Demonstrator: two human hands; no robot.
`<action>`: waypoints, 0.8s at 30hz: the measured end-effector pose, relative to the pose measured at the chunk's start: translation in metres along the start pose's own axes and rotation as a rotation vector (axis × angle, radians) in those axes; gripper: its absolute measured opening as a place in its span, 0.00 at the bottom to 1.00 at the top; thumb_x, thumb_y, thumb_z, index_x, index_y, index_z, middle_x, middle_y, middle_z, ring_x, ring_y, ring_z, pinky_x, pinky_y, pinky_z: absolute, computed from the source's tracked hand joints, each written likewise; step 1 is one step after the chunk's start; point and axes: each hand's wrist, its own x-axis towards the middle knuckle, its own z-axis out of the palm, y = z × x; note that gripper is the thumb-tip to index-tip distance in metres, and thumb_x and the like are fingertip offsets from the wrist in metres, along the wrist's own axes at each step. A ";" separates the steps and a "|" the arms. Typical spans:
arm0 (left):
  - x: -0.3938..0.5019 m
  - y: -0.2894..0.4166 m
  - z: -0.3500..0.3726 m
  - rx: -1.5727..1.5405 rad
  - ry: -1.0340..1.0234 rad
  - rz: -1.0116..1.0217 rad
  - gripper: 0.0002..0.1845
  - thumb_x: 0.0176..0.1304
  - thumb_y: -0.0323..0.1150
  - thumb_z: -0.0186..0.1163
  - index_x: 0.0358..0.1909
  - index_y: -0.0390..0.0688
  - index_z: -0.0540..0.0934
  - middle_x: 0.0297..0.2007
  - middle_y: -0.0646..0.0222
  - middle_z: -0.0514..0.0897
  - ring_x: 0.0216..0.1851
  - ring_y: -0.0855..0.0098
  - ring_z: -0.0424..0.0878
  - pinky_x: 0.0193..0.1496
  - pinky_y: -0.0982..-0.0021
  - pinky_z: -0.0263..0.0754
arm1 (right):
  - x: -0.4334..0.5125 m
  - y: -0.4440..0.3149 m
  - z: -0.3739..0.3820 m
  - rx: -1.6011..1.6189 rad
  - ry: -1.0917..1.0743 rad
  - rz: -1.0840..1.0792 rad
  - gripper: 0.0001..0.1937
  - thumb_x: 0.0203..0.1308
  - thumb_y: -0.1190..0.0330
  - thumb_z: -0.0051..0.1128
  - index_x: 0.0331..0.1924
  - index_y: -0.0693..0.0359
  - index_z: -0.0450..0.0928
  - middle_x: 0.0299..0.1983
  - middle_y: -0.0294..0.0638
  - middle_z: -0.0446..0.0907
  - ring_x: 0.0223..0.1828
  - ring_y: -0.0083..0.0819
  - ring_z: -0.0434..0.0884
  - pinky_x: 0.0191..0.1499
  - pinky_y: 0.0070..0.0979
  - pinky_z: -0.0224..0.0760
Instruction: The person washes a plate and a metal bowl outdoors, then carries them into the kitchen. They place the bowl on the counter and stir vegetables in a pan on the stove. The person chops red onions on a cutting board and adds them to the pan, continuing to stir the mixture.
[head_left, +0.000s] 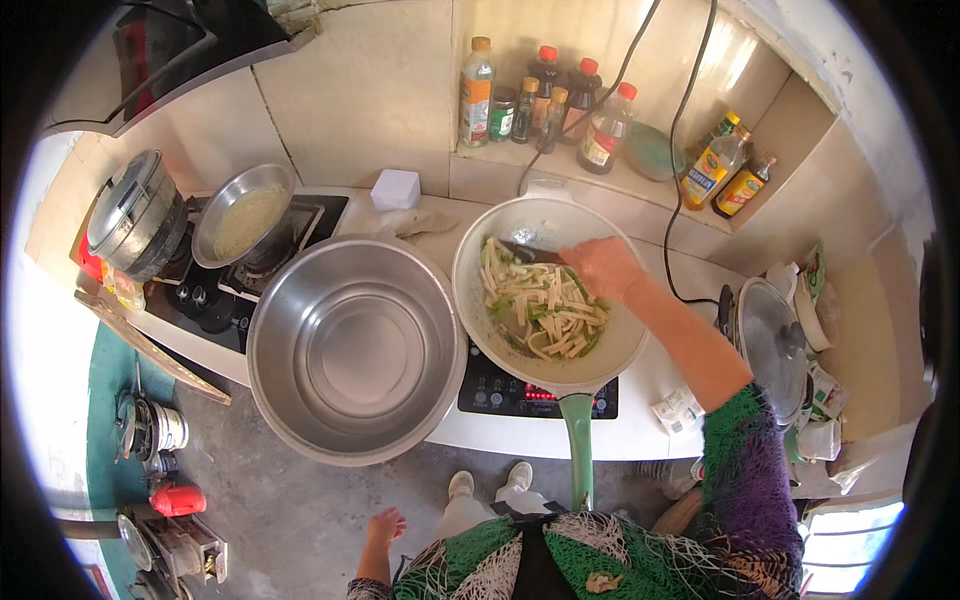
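Note:
My right hand reaches into a pale-lined wok, shut around a dark spatula near the wok's far side. Pale strips of food mixed with green pieces lie in the wok beneath the hand. The wok rests on an induction cooker with lit red indicators, and its green handle points toward my body. Down at my side, below the counter edge, hangs my left hand, holding nothing, its fingers loosely bent and apart. What the spatula's blade touches is partly hidden.
A large metal basin stands left of the wok, overhanging the counter's front edge. Behind it, a smaller bowl and a lidded pot sit on a gas stove. Bottles line the wall ledge; a lidded pan is at right.

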 end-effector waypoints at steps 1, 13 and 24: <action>-0.001 -0.003 0.000 0.004 0.017 0.004 0.15 0.59 0.34 0.53 0.47 0.39 0.75 0.30 0.61 0.81 0.21 0.74 0.79 0.18 0.77 0.70 | 0.000 -0.016 -0.012 -0.059 -0.045 -0.086 0.10 0.46 0.70 0.51 0.36 0.57 0.74 0.26 0.41 0.78 0.33 0.40 0.79 0.30 0.35 0.71; 0.010 -0.029 0.005 -0.018 -0.040 -0.019 0.17 0.61 0.37 0.52 0.50 0.40 0.73 0.30 0.62 0.82 0.23 0.74 0.79 0.19 0.77 0.71 | -0.013 0.035 -0.036 -0.294 -0.283 0.460 0.12 0.43 0.72 0.55 0.36 0.52 0.77 0.29 0.41 0.80 0.36 0.38 0.81 0.33 0.34 0.73; 0.014 -0.019 -0.001 -0.022 -0.007 0.000 0.18 0.60 0.36 0.53 0.50 0.38 0.73 0.29 0.62 0.81 0.21 0.75 0.79 0.18 0.77 0.72 | -0.007 -0.054 -0.019 -0.066 -0.290 -0.058 0.08 0.44 0.73 0.54 0.32 0.56 0.74 0.24 0.43 0.79 0.29 0.42 0.80 0.31 0.37 0.72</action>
